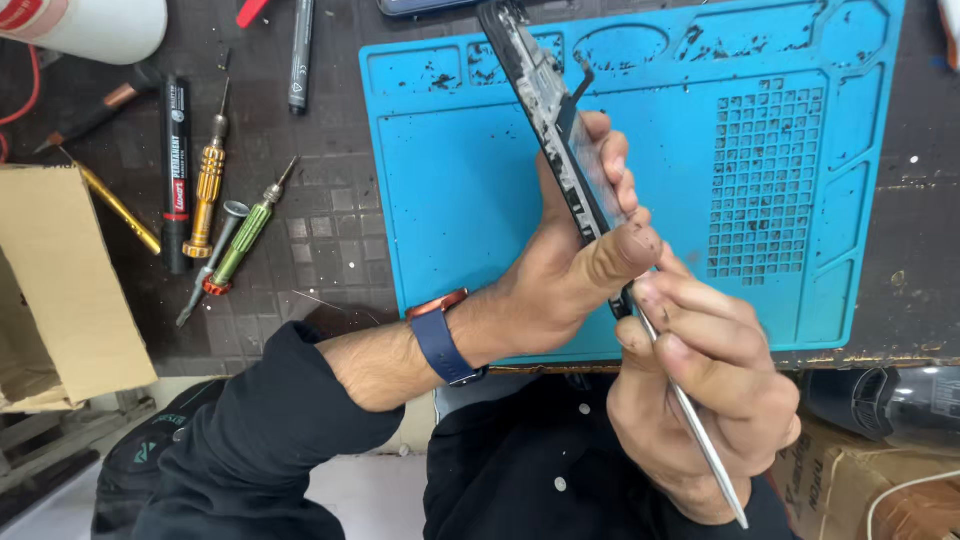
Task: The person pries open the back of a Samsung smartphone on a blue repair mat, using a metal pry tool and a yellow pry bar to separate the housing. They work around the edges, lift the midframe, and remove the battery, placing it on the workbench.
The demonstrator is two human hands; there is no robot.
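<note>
1. Our left hand (575,255) grips the phone frame (550,120), tilted on edge above the blue mat (450,180).
2. Our right hand (700,390) pinches a metal tool (700,440), its tip touching the frame's lower end.

Blue mat (450,190), screwdrivers (208,180), black marker (175,170)

a bright blue mat (450,190), speckled with black flecks and bearing a grid of small square holes, is covering the dark squared bench (320,250). the phone frame (560,130) is showing black and grey. screwdrivers are lying in gold (207,185) and green (243,235). a navy watch strap (440,345) is showing above black sleeves (270,430).
</note>
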